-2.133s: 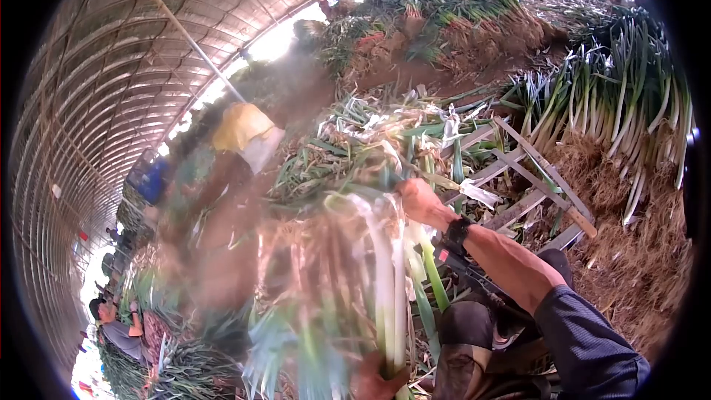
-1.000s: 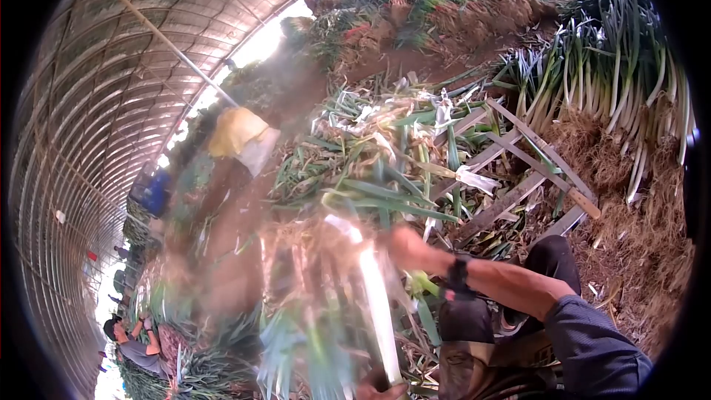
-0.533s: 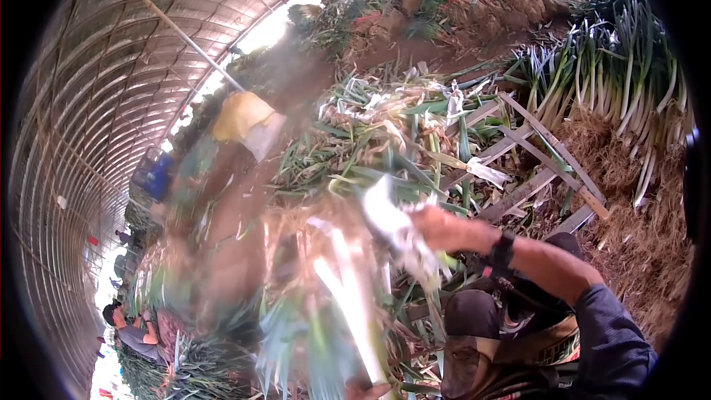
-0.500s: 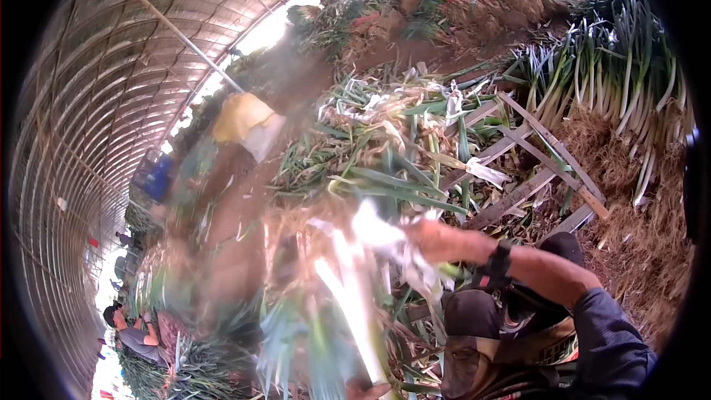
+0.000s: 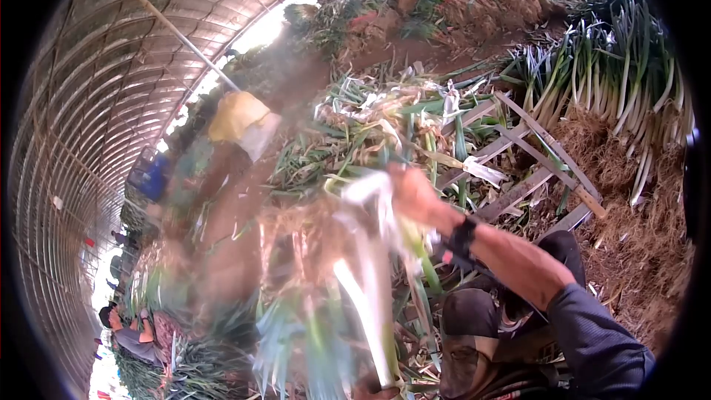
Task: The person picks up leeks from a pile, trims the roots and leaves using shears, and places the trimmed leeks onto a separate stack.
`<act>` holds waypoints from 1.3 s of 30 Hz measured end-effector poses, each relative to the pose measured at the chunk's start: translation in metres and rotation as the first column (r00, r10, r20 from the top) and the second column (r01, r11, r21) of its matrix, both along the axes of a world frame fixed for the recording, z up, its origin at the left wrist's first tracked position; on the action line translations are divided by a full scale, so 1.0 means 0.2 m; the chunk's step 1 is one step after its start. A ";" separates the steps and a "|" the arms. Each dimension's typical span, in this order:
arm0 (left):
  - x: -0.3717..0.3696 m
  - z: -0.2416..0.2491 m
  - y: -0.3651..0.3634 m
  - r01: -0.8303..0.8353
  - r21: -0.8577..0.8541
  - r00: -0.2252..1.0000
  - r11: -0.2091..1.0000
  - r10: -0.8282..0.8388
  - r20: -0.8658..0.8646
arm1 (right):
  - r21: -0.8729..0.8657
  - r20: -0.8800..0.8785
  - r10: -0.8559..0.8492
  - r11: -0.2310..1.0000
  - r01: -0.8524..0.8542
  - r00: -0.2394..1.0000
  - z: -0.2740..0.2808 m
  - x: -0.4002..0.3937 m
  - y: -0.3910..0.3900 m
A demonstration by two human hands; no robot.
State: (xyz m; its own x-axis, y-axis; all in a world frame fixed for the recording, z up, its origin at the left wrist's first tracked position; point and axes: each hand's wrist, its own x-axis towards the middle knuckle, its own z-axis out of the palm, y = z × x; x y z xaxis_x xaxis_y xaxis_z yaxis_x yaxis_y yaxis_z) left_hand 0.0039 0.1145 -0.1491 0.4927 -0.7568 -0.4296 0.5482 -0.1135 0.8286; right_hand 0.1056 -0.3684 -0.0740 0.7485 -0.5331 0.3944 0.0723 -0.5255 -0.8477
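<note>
My left hand (image 5: pixel 376 391), partly cut off at the bottom edge, is closed around a large green onion (image 5: pixel 363 311), near where its white stalk meets the green leaves. My right hand (image 5: pixel 415 196), with a black watch on its wrist, is closed on pale outer skin (image 5: pixel 366 189) by the root end. Motion smears the skin and the right fingers. Below and left of the stalk lie several more green onions (image 5: pixel 304 341) with green leaves and brown roots, also blurred.
A heap of peeled leaves (image 5: pixel 370 126) spreads ahead of me, beside a wooden frame (image 5: pixel 518 185). Rooted green onions (image 5: pixel 622 81) are stacked at right. A pole carries a yellow and white bag (image 5: pixel 241 122). Another person (image 5: pixel 137 337) works at the lower left.
My right hand has moved left and slightly up with the pale skin, and more of the forearm shows. My left hand stays on the stalk near the bottom edge.
</note>
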 end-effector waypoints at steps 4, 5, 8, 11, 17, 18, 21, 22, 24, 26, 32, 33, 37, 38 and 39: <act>0.05 -0.16 0.10 0.189 -0.125 0.939 0.974 -0.142 0.314 | -0.090 0.044 -0.273 0.957 0.276 0.961 0.49 -0.02 -0.23; 0.03 -0.13 0.09 0.155 -0.110 0.945 0.982 -0.114 0.307 | -0.085 -0.004 -0.340 0.937 0.339 0.940 0.57 -0.01 -0.28; 0.00 0.00 0.05 0.057 -0.072 0.967 0.996 -0.037 0.254 | -0.137 0.180 -0.345 0.918 0.371 0.921 0.63 0.00 -0.41; -0.02 0.10 0.05 -0.124 0.036 0.967 0.992 0.113 0.227 | -0.687 -0.162 -0.107 0.726 -0.034 0.981 0.29 0.02 -0.50; 0.05 0.13 0.08 -0.212 0.048 0.972 0.976 0.205 0.119 | -0.719 -0.447 0.014 0.590 -0.368 0.894 -0.05 -0.18 -0.16; 0.06 0.18 0.04 -0.181 0.016 0.970 0.983 0.176 0.166 | -0.686 -0.444 0.059 0.619 -0.382 0.894 -0.06 -0.20 -0.11; 0.06 0.34 -0.10 -0.166 0.164 0.961 0.972 0.122 0.248 | -0.620 -0.319 0.156 0.711 -0.331 0.935 -0.06 -0.32 0.05; 0.02 0.46 -0.19 -0.190 0.203 0.961 0.960 0.140 0.239 | -0.583 -0.298 0.183 0.743 -0.330 0.937 -0.09 -0.34 0.11; 0.08 0.48 -0.21 -0.205 0.129 0.947 0.970 0.164 0.275 | -0.468 -0.314 0.317 0.768 -0.436 0.895 -0.09 -0.40 0.20; 0.09 0.59 -0.27 -0.241 0.117 0.940 0.964 0.201 0.277 | -0.311 -0.260 0.479 0.781 -0.542 0.838 -0.06 -0.48 0.31; 0.14 0.74 -0.38 -0.286 -0.026 0.923 0.958 0.282 0.262 | -0.093 -0.331 0.724 0.614 -0.784 0.606 -0.14 -0.56 0.63; 0.15 0.74 -0.38 -0.292 -0.049 0.917 0.955 0.294 0.269 | -0.141 -0.262 0.740 0.606 -0.783 0.620 -0.17 -0.57 0.68; 0.17 0.75 -0.38 -0.310 -0.096 0.901 0.946 0.324 0.287 | -0.155 -0.106 0.765 0.618 -0.771 0.635 -0.20 -0.61 0.84; 0.17 0.75 -0.38 -0.304 -0.108 0.899 0.947 0.323 0.295 | -0.114 -0.101 0.764 0.628 -0.770 0.638 -0.19 -0.61 0.87; 0.17 0.74 -0.38 -0.299 -0.119 0.897 0.947 0.321 0.304 | -0.137 -0.055 0.767 0.628 -0.766 0.639 -0.18 -0.61 0.89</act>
State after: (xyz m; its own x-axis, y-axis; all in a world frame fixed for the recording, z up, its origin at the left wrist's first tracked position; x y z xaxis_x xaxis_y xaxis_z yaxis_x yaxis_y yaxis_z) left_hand 0.0385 0.0388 -0.0003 0.8078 -0.5654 -0.1663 0.2558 0.0821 0.9632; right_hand -0.0169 -0.1908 -0.1102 0.8589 0.2901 0.4220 0.5084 -0.3843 -0.7706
